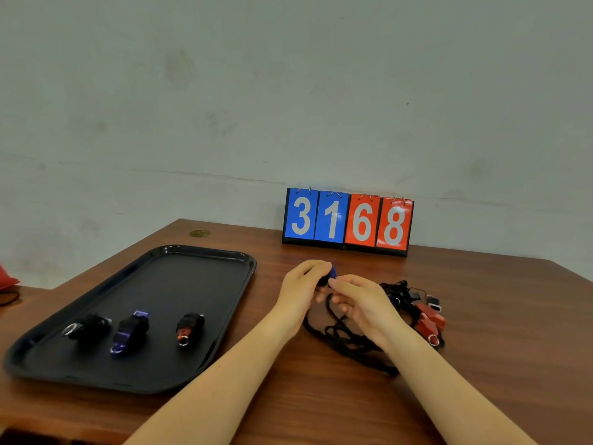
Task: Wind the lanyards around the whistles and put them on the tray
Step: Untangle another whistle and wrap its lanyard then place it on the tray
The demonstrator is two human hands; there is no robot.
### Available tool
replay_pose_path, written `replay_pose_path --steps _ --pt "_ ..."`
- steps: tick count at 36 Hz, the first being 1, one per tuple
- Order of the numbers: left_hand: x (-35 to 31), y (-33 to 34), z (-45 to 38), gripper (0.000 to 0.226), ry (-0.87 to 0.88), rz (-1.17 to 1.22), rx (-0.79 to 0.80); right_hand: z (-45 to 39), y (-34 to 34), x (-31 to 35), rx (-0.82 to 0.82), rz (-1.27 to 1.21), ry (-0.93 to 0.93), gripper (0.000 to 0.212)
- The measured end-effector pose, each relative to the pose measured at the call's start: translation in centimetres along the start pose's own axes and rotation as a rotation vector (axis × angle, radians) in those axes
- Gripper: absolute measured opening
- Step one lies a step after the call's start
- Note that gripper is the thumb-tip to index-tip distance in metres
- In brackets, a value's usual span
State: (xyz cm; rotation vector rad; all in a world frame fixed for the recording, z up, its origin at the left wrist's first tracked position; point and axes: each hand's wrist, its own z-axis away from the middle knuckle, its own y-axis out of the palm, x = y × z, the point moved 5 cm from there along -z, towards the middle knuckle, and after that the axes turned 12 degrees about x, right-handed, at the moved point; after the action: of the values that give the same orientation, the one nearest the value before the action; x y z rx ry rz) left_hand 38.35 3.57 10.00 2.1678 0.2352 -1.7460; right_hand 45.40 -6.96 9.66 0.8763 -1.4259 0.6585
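My left hand [303, 289] grips a blue whistle [332, 273] above the table, and only the whistle's tip shows past my fingers. My right hand [361, 303] pinches its black lanyard [345, 340] right beside the whistle. The rest of the cord trails in loose loops on the table under my right wrist. A black tray [221, 313] lies to the left. On it sit three wound whistles: a black one [86, 327], a blue one [130, 330] and a red one [189, 326]. A pile of unwound whistles [423, 313], red and black, lies to the right of my hands.
A flip scoreboard [348, 221] reading 3168 stands at the back of the wooden table [321, 406] against the wall. A round brass fitting [199, 233] is set in the tabletop behind the tray. A red object [8, 281] shows at the far left edge.
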Motion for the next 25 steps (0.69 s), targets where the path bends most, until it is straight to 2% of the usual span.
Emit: replay_pose_path --steps 2,5,7,10,15,19,25 --pt "0.3 -0.1 -0.1 0.016 -0.039 0.088 -0.007 -0.1 0.1 -0.1 0.014 -0.057 0.019 0.014" --pt "0.8 0.0 -0.2 0.016 -0.125 0.352 -0.014 -0.2 0.3 0.1 0.000 -0.116 0.031 0.008" --pt "0.9 0.1 -0.1 0.015 -0.151 0.446 -0.003 -0.2 0.2 0.2 -0.068 0.065 0.057 0.014" --pt "1.1 0.4 0.1 0.019 -0.169 0.452 0.002 -0.3 0.2 0.9 -0.173 0.553 0.026 0.022" --pt "1.1 0.4 0.0 0.018 -0.165 0.417 -0.012 -0.2 0.0 1.2 -0.253 0.730 -0.104 0.011" --pt "1.2 0.1 -0.2 0.018 -0.179 0.436 -0.023 -0.1 -0.4 1.3 -0.275 0.658 -0.157 0.008" --pt "1.6 -0.2 -0.4 0.018 -0.189 0.449 -0.044 -0.2 -0.4 0.5 -0.187 0.348 -0.030 0.013"
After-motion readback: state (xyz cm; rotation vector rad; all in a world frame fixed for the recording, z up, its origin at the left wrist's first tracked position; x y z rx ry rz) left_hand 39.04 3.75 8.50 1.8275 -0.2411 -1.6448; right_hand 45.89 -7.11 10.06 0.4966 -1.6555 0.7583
